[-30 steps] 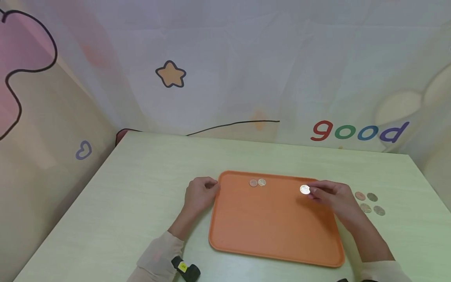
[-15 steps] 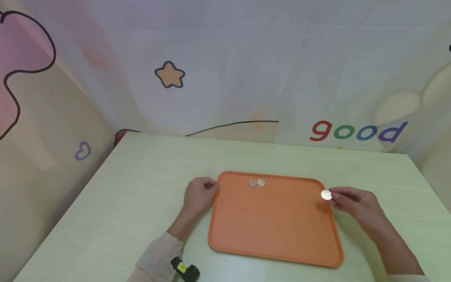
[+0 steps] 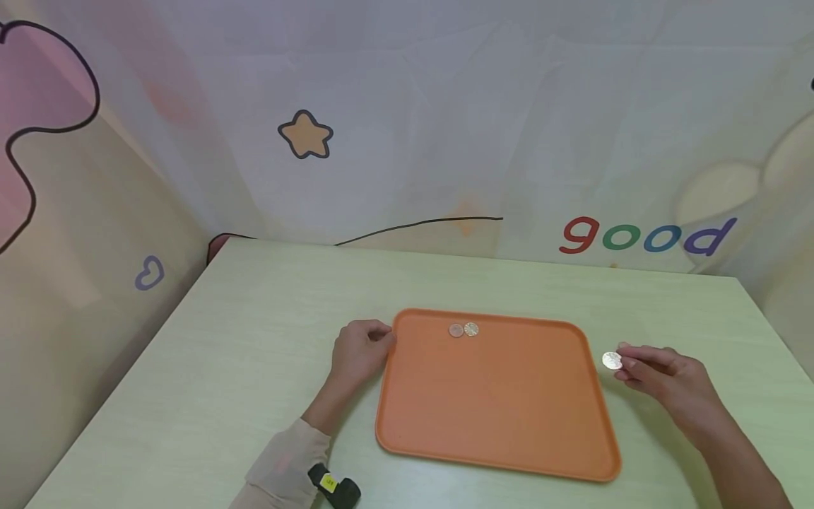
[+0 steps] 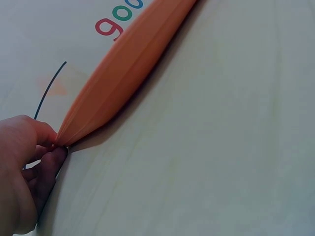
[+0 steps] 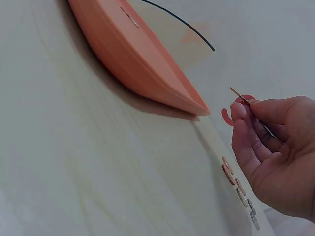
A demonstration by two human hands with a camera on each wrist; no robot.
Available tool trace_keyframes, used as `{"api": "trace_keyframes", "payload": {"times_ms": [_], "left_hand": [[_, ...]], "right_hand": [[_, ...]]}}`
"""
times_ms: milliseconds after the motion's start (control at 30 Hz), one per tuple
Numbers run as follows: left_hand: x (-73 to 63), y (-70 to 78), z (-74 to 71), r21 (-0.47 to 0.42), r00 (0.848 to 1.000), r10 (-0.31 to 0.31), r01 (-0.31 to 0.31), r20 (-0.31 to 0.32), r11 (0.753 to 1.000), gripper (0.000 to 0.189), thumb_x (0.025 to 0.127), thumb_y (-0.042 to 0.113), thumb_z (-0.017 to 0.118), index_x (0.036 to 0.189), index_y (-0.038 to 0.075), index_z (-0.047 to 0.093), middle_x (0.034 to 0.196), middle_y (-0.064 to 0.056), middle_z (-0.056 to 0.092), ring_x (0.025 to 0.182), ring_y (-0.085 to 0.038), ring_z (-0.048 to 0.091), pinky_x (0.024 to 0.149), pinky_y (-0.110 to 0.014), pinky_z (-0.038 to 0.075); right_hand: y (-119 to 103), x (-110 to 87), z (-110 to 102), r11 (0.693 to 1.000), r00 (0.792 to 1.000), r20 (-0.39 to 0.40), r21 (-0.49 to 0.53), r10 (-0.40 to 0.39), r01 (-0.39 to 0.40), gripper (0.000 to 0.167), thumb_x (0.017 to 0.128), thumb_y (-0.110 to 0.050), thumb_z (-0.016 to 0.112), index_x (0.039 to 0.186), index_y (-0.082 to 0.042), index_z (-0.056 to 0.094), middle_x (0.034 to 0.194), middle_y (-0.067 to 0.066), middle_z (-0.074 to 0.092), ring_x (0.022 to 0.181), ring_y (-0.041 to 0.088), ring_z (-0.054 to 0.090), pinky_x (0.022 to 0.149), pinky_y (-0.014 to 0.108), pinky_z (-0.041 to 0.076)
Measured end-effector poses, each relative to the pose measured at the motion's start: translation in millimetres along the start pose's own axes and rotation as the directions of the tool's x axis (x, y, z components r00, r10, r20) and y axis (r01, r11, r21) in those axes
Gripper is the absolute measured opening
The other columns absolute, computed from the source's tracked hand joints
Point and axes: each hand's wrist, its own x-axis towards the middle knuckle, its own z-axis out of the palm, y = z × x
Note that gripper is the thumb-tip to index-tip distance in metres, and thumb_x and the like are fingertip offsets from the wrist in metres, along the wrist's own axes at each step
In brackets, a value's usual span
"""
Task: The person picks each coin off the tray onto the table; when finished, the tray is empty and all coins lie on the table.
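Note:
My right hand (image 3: 675, 385) pinches a shiny silver coin (image 3: 612, 360) between thumb and fingertips, just outside the orange tray's right edge. The right wrist view shows this coin (image 5: 239, 95) nearly edge-on. At the left side of the tray (image 3: 496, 403), the thumb and fingers of my left hand (image 3: 360, 357) pinch its rim near the far corner. Two coins lie side by side near the tray's far edge, a coppery coin (image 3: 456, 331) and a pale golden coin (image 3: 471, 329). Several more coins (image 5: 241, 194) lie on the table beyond the right hand, hidden by it in the head view.
The pale table (image 3: 267, 318) extends around the tray on all sides. A printed cloth backdrop (image 3: 407, 141) stands behind it and at the sides. A black device with a yellow label (image 3: 333, 486) is strapped at the left wrist.
My right hand has moved right with the coin, from over the tray to beyond its right edge, and now covers the loose coins in the head view. The left hand stays in place.

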Motion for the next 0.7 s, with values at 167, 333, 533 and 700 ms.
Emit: {"api": "trace_keyframes", "payload": {"times_ms": [167, 333, 533, 700], "left_hand": [[0.6, -0.6, 0.4, 0.008, 1.000, 0.001, -0.001, 0.001, 1.000, 0.016, 0.088, 0.018, 0.068, 0.091, 0.011, 0.081, 0.081, -0.003, 0.078, 0.069, -0.009, 0.065, 0.065, -0.027, 0.052], [0.4, 0.1, 0.3, 0.009, 1.000, 0.004, -0.004, -0.001, 1.000, 0.016, 0.088, 0.018, 0.068, 0.091, 0.011, 0.081, 0.081, -0.003, 0.078, 0.069, -0.009, 0.065, 0.065, -0.027, 0.052], [-0.1, 1.3, -0.5, 0.012, 1.000, -0.003, 0.003, 0.004, 1.000, 0.016, 0.088, 0.018, 0.067, 0.092, 0.011, 0.081, 0.081, -0.003, 0.078, 0.069, -0.010, 0.064, 0.065, -0.026, 0.051], [-0.5, 2.0, -0.7, 0.017, 1.000, -0.011, 0.011, 0.006, 1.000, 0.016, 0.088, 0.019, 0.067, 0.092, 0.011, 0.081, 0.082, -0.003, 0.077, 0.069, -0.010, 0.064, 0.064, -0.027, 0.050]], "right_hand": [[5.8, -5.4, -15.2, 1.000, 1.000, -0.009, -0.007, 0.002, -0.002, 0.030, 0.096, 0.007, 0.060, 0.113, -0.008, 0.078, 0.111, -0.017, 0.068, 0.093, -0.002, 0.073, 0.077, 0.020, 0.059], [6.0, -10.9, -29.0, 0.986, 0.993, -0.080, -0.133, 0.092, -0.102, 0.028, 0.096, 0.000, 0.064, 0.100, -0.021, 0.082, 0.100, -0.025, 0.073, 0.084, -0.005, 0.073, 0.072, 0.014, 0.057], [1.5, -13.6, -35.5, 0.942, 0.983, -0.110, -0.287, 0.148, -0.174, 0.036, 0.098, -0.004, 0.063, 0.088, -0.035, 0.079, 0.086, -0.022, 0.075, 0.075, -0.004, 0.073, 0.069, 0.012, 0.056], [-2.1, -13.0, -38.1, 0.852, 0.971, -0.142, -0.467, 0.193, -0.238, 0.038, 0.099, -0.008, 0.062, 0.086, -0.041, 0.074, 0.083, -0.032, 0.069, 0.074, -0.009, 0.069, 0.068, 0.012, 0.055]]}}
